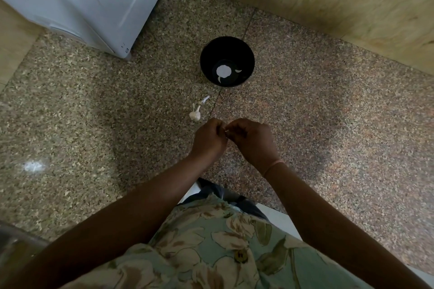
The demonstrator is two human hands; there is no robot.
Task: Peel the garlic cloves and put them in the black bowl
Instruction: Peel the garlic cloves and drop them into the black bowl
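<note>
Floral shirt fabric (211, 248) fills the bottom of the head view, and beyond it both arms reach over the granite tabletop (94, 112). The left hand (209, 139) and right hand (251, 138) meet at the fingertips, both curled and pinching a garlic clove (226, 133), of which only a white sliver shows. Just beyond the left hand lies the garlic bulb (195, 115) with peel scraps (205, 99). Farther ahead stands the black bowl (225, 48), with two peeled cloves (238, 70) inside. The pinched clove looks small and probably slick, so a hard tug at its skin could flick it onto the tabletop, short of the bowl.
</note>
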